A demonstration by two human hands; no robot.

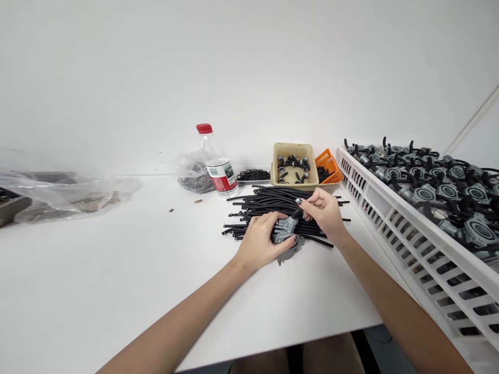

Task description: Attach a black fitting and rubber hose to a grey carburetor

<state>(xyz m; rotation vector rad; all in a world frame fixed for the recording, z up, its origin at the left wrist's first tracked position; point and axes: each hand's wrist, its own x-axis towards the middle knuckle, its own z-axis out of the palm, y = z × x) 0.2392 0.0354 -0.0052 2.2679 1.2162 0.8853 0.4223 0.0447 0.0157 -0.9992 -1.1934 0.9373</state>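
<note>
A grey metal carburetor (287,226) rests low over the white table, with my left hand (260,243) closed around its left side. My right hand (324,210) is pinched at the carburetor's upper end, where a black rubber boot (297,213) sticks up. The fingers partly hide the boot's tip. Behind and under both hands lies a spread pile of black rubber hoses (268,197), roughly parallel to one another.
On the right stands a white slotted crate (393,218) full of carburetors (424,195). A beige tub (276,166) of capped boots, an orange basket (331,165), a red-capped bottle (221,174) and a bag of small parts (193,174) line the back. Plastic bags (74,195) lie left.
</note>
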